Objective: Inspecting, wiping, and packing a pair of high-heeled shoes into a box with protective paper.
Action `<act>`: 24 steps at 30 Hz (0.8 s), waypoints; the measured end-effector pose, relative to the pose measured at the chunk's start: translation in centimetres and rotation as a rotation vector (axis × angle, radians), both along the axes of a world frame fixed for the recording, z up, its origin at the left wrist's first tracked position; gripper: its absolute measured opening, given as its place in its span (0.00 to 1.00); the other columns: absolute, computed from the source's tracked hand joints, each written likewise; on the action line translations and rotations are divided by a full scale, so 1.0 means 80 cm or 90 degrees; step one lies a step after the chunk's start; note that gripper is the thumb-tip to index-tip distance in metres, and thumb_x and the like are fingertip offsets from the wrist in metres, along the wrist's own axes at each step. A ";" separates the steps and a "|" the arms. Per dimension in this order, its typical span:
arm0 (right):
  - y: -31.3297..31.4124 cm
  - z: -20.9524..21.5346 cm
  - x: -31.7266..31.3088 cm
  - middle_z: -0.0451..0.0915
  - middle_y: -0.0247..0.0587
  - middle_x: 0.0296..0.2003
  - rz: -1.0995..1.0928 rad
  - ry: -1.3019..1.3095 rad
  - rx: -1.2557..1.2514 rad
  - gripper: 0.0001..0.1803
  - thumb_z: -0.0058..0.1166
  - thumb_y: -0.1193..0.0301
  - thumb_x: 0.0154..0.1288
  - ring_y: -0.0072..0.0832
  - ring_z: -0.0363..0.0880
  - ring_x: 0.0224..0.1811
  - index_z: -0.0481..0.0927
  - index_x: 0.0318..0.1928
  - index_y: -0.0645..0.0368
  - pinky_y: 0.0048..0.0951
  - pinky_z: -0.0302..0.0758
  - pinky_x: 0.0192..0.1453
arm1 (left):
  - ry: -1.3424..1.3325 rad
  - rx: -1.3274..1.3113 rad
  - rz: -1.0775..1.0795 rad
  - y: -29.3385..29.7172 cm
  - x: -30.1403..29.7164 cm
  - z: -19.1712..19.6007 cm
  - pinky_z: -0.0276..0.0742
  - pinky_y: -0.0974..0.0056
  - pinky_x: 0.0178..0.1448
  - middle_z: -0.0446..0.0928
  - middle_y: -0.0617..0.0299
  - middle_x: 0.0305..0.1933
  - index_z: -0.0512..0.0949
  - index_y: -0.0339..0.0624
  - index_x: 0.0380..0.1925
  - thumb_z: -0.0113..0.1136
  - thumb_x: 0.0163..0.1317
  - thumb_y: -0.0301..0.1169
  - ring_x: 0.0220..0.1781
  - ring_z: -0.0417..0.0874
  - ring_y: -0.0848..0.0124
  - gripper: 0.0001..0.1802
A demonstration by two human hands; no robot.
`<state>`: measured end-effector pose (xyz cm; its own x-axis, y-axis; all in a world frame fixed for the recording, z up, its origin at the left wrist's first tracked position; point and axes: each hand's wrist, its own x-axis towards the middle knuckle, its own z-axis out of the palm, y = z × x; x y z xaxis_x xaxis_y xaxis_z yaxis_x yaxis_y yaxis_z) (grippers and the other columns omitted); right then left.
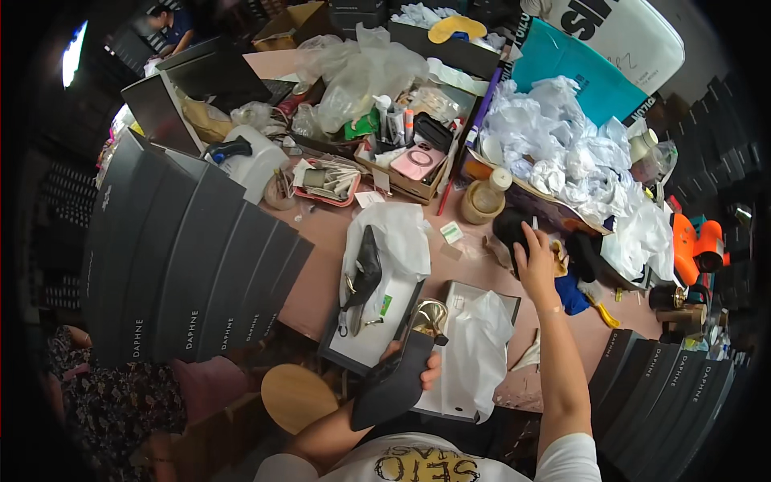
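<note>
My left hand (431, 372) is closed around a black high-heeled shoe (401, 369) with a shiny gold-toned inside, held tilted above the open shoe box. The other shoe, black and pointed (367, 269), lies in the box part (341, 353) with white tissue paper (401, 229). Beside it another box part (507, 309) holds more tissue (480, 337). Out to the right, my right hand (536, 261) has its fingers curled at a dark, soft-looking rounded thing (507, 226) on the table; its exact kind is unclear.
Dark grey shoe boxes (177, 257) are stacked high at the left, with others (662, 377) at the lower right. A carton of crumpled white paper (554, 136), a lidded jar (482, 201), a pink phone (418, 161) and an orange tool (697, 245) surround the pink tabletop (321, 301).
</note>
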<state>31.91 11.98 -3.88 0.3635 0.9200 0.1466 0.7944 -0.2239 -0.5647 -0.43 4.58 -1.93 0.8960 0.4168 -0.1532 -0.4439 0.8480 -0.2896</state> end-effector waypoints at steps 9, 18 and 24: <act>-0.116 0.113 -0.106 0.77 0.44 0.39 0.251 -0.107 0.049 0.25 0.54 0.83 0.49 0.40 0.75 0.39 0.81 0.51 0.51 0.35 0.72 0.42 | -0.052 0.148 -0.275 -0.026 -0.031 0.003 0.78 0.67 0.40 0.74 0.56 0.33 0.71 0.34 0.42 0.50 0.64 0.55 0.34 0.80 0.67 0.30; -0.212 0.095 -0.084 0.74 0.51 0.48 0.051 -0.062 0.038 0.26 0.58 0.80 0.52 0.47 0.74 0.49 0.76 0.55 0.59 0.39 0.72 0.52 | 0.181 0.188 -0.326 -0.021 -0.049 0.056 0.81 0.61 0.32 0.75 0.53 0.30 0.75 0.31 0.36 0.45 0.65 0.40 0.28 0.79 0.64 0.20; -0.180 0.214 -0.146 0.64 0.58 0.64 0.327 0.065 -0.028 0.46 0.68 0.59 0.53 0.51 0.63 0.66 0.59 0.67 0.64 0.41 0.61 0.68 | 0.190 0.191 -0.418 -0.009 -0.044 0.051 0.83 0.64 0.26 0.77 0.47 0.29 0.75 0.30 0.38 0.40 0.69 0.43 0.24 0.80 0.64 0.23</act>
<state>20.19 -2.43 13.22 -0.1261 0.9878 0.0908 0.7490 0.1549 -0.6442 -3.98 3.83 2.19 0.9123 -0.1234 -0.3905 0.1535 0.9870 0.0467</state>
